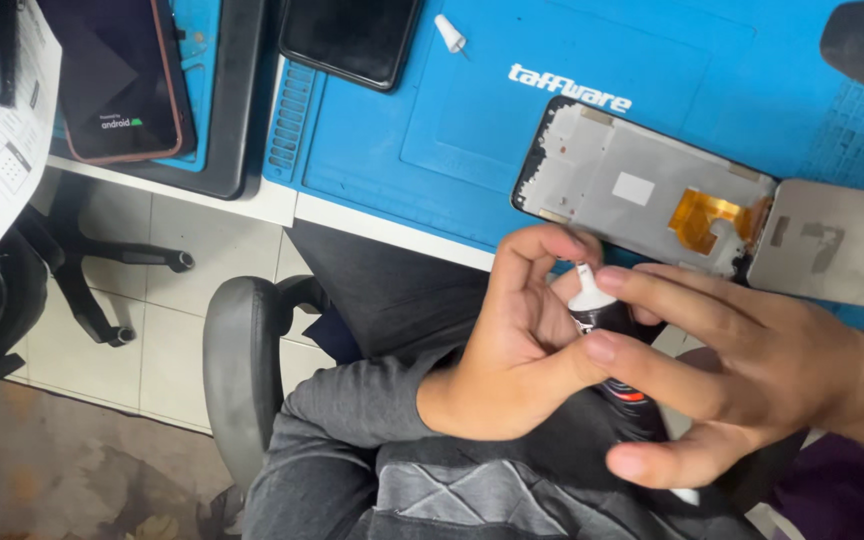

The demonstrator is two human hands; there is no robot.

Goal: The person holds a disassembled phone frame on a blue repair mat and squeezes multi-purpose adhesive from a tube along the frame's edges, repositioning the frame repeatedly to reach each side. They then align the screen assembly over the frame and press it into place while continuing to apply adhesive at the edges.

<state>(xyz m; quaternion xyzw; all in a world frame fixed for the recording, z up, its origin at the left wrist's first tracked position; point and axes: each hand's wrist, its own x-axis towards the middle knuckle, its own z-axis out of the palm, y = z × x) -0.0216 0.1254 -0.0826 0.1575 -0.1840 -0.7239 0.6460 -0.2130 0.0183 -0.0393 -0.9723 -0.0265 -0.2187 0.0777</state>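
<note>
Both hands around glue tube

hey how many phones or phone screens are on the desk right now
3: a dark phone at the top edge of the blue mat, a lit phone on the far left, and an opened screen frame lying face down on the mat. More may lie outside the view.
</note>
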